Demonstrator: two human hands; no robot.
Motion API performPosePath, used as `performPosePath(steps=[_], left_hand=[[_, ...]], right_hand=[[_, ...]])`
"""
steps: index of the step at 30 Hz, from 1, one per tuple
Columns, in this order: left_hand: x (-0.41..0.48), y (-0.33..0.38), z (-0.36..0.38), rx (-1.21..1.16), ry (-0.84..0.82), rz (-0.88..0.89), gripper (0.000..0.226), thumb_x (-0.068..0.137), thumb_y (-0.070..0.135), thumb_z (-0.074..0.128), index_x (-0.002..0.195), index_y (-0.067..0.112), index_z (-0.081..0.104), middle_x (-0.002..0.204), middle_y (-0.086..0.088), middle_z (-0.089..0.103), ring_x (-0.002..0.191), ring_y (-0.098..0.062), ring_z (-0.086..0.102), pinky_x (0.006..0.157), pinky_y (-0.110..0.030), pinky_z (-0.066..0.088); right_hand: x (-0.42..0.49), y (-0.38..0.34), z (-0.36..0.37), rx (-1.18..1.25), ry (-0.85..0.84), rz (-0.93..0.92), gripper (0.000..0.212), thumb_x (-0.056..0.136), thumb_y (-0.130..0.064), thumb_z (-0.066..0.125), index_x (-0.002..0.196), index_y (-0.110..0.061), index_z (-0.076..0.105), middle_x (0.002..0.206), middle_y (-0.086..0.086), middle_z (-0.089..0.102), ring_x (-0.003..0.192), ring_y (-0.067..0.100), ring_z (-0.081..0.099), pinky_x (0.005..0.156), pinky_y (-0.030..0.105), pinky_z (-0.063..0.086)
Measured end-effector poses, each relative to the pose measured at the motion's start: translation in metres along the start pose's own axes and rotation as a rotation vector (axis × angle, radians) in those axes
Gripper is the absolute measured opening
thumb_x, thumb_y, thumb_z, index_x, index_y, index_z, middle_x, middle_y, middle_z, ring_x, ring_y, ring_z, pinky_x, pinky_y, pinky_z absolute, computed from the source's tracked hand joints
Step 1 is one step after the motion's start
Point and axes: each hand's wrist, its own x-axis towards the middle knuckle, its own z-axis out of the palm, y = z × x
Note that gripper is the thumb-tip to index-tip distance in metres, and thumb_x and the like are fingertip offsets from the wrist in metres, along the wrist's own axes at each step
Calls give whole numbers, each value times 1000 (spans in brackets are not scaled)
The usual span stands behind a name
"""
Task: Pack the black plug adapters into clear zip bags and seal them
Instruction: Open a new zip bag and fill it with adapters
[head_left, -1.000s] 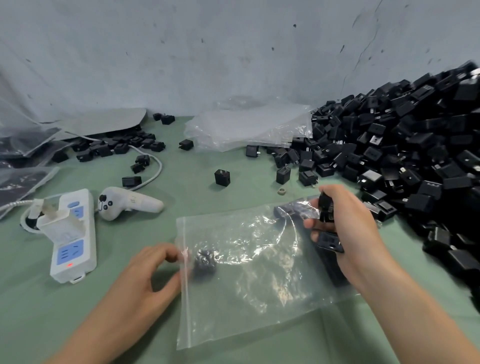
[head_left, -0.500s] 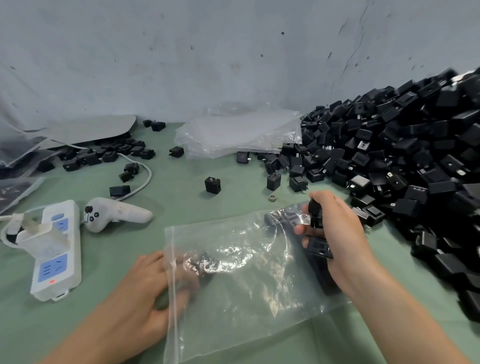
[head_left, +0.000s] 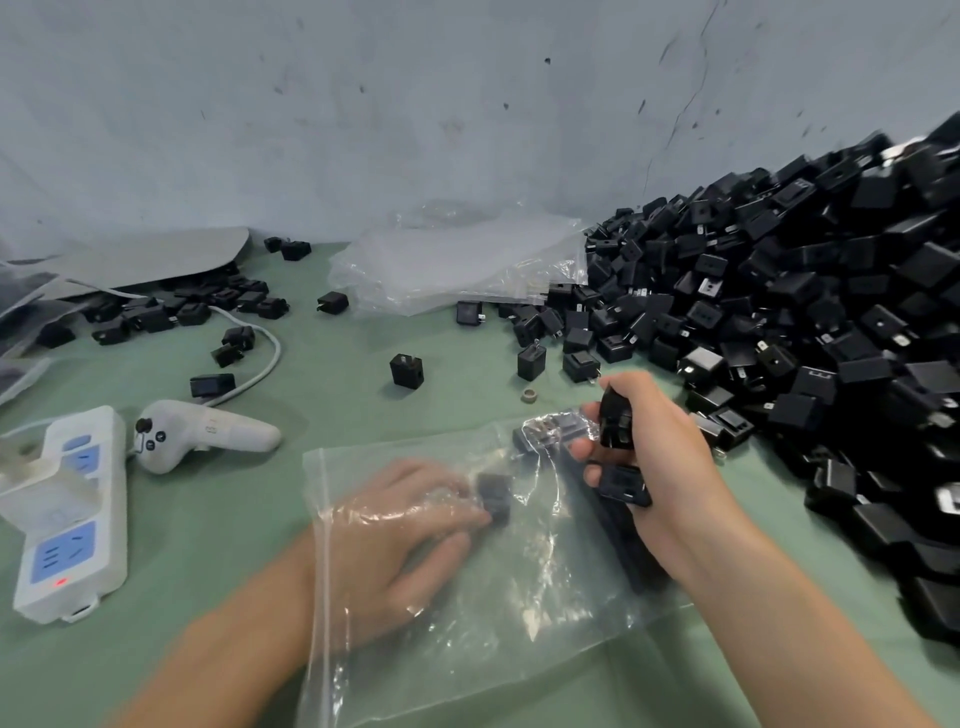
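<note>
A clear zip bag (head_left: 519, 597) lies flat on the green table in front of me, its opening to the left. My left hand (head_left: 395, 540) is inside the bag, seen through the plastic, with its fingertips on one black adapter (head_left: 493, 493). My right hand (head_left: 670, 467) rests on the bag's far right edge and grips two or three black adapters (head_left: 615, 421). More adapters (head_left: 550, 434) lie inside the bag along its right side, partly hidden by my right hand. A big pile of black plug adapters (head_left: 805, 312) fills the right of the table.
A white power strip (head_left: 67, 514) with a red light and a white controller (head_left: 208, 431) lie at the left. A stack of clear bags (head_left: 457, 265) sits by the wall. Loose adapters (head_left: 406, 370), a small ring (head_left: 529, 396) and a smaller adapter heap (head_left: 171, 312) lie beyond.
My left hand has gone from the bag's mouth into the bag, carrying one adapter to the right. My right hand has kept its place and its grip.
</note>
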Motion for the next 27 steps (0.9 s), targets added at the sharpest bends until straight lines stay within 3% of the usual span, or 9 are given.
performPosePath(steps=[9,14,19,21,23,27], left_hand=[[21,10,14,59,-42,39,37,105,48,35,125,39,64,126,22,55,121,7,42,105,-12,28],[31,14,23,10,-65,-25,41,103,61,22,128,44,50,129,25,45,122,7,37,103,-21,35],[34,22,28,-49,-111,-57,46,100,66,18,130,38,37,89,31,37,116,4,33,99,-28,36],[37,23,29,-12,-143,-51,57,98,68,11,146,47,34,115,35,45,128,6,26,107,-26,29],[39,22,28,-1,-121,-45,59,98,66,12,149,46,34,140,31,38,135,7,21,114,-26,23],[35,22,25,27,-78,-24,52,102,57,22,142,39,50,144,28,42,137,5,27,117,-23,22]], right_hand=[[3,-4,-3,43,7,8,22,89,-35,62,96,-15,63,92,4,66,55,18,64,41,27,43],[2,-5,-5,36,3,27,28,89,-37,62,103,-12,64,97,6,68,54,18,64,42,27,45],[1,-6,-9,45,1,31,24,90,-37,63,99,-15,65,98,5,69,56,18,65,42,28,45],[0,-6,-11,49,-1,31,21,90,-36,63,97,-16,64,94,3,69,57,19,65,43,27,44],[-1,-7,-12,54,-4,38,20,89,-35,62,96,-17,64,93,2,68,56,19,64,43,27,44],[-2,-9,-12,62,-5,37,21,90,-35,63,97,-15,64,94,4,67,55,19,64,43,27,43]])
